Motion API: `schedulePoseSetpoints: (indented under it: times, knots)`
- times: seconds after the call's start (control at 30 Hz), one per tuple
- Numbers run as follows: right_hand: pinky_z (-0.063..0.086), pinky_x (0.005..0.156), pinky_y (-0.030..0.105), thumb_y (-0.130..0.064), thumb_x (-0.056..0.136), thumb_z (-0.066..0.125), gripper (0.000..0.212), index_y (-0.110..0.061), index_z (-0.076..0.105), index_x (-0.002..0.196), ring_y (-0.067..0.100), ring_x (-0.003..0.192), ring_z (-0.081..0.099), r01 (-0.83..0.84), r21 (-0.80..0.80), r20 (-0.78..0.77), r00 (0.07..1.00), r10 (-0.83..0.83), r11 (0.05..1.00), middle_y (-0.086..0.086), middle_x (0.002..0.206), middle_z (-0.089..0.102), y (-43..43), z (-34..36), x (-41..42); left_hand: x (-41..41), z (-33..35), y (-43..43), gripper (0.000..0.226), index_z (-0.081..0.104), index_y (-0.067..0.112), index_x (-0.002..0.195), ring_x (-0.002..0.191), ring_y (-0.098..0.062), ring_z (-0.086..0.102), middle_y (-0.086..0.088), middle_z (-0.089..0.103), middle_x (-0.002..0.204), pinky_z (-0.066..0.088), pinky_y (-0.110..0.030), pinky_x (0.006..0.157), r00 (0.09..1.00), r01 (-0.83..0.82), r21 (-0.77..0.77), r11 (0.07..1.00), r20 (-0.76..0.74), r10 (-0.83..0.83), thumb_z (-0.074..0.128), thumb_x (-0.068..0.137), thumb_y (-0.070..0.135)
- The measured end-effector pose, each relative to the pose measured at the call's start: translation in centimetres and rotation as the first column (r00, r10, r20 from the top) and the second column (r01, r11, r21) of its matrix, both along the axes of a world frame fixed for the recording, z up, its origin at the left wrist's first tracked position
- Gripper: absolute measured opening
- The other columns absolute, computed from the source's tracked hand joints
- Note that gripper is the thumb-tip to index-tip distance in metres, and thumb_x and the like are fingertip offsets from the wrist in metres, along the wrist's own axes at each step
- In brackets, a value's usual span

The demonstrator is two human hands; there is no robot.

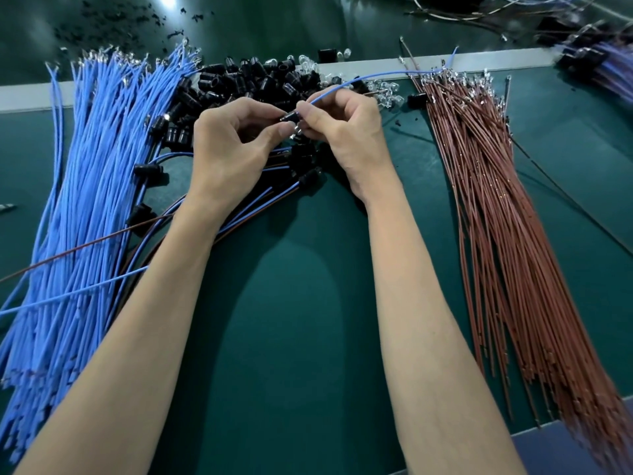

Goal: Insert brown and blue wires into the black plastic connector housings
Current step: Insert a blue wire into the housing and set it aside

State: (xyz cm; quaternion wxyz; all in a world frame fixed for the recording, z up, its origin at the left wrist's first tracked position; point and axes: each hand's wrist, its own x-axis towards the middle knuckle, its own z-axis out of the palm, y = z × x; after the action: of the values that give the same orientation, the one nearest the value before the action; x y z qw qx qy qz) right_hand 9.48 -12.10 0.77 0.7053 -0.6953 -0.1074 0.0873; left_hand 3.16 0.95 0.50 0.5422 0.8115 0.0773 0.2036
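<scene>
Blue wire (342, 84), judged limp, pinched near tip by right hand (346, 132); rigid black housing (289, 116) pinched by left hand (226, 145).

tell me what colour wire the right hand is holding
Blue wire, pinched by the right hand; head view.

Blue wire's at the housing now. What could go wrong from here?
1. The housing is tiny and mostly hidden in the left hand. The blue wire, pinched by the right hand, may miss its cavity or seat only partly.
2. The wire's long free end arcs over the tips of the brown wires and could snag there.
3. Finished leads lie under the left wrist and may get dragged.
</scene>
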Motion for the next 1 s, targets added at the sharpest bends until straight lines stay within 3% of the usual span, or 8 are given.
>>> schedulePoseSetpoints:
  times: [0.47,0.7,0.8,0.93,1.0]
  knots:
    - [0.050,0.062,0.018,-0.002,0.082,0.070,0.017,-0.013,0.067,0.071,0.008,0.062,0.062,-0.014,0.003,0.020,1.000,0.014,1.000,-0.001,0.066,0.065,-0.03,0.24,-0.26,-0.20,0.17,-0.06,0.017,0.068,0.017,0.098,0.069,0.008,0.061,0.008,0.067,0.082,0.049,-0.014,0.072,1.000,0.003,0.016,1.000,0.003,-0.003,0.074,0.082,0.018]
    - [0.054,0.061,0.024,-0.010,0.095,0.056,0.011,-0.010,0.057,0.084,0.012,0.060,0.066,0.039,0.110,-0.055,0.998,-0.034,0.993,0.002,0.072,0.070,0.10,0.38,-0.06,-0.01,0.08,-0.13,0.015,0.068,0.018,0.097,0.069,0.004,0.060,0.007,0.067,0.080,0.049,-0.016,0.072,1.000,-0.012,0.018,1.000,0.004,0.012,0.074,0.082,0.018]
    - [0.052,0.060,0.022,-0.007,0.091,0.062,0.013,-0.010,0.058,0.079,0.009,0.060,0.065,0.047,0.097,-0.043,0.998,-0.043,0.994,0.001,0.071,0.069,0.06,0.25,0.03,-0.07,0.00,-0.04,0.015,0.069,0.018,0.096,0.067,0.007,0.060,0.010,0.066,0.079,0.047,-0.014,0.070,1.000,-0.015,0.023,1.000,0.004,0.015,0.074,0.082,0.017]
    - [0.053,0.066,0.027,-0.007,0.083,0.071,0.018,-0.015,0.064,0.070,0.010,0.063,0.059,0.023,-0.060,0.054,0.998,-0.020,0.998,0.001,0.067,0.064,0.14,-0.02,0.00,-0.14,0.08,-0.14,0.015,0.069,0.018,0.095,0.069,0.004,0.062,0.007,0.068,0.080,0.050,-0.016,0.071,1.000,0.002,0.037,0.999,0.005,-0.002,0.075,0.081,0.018]
    - [0.052,0.064,0.025,-0.009,0.084,0.071,0.016,-0.015,0.065,0.071,0.009,0.061,0.060,0.019,-0.025,0.041,0.999,-0.018,1.000,0.000,0.067,0.065,0.17,0.06,-0.13,-0.10,0.16,-0.06,0.015,0.070,0.018,0.094,0.071,0.000,0.064,0.005,0.069,0.081,0.051,-0.018,0.072,1.000,0.003,0.044,0.999,-0.002,-0.002,0.075,0.081,0.021]
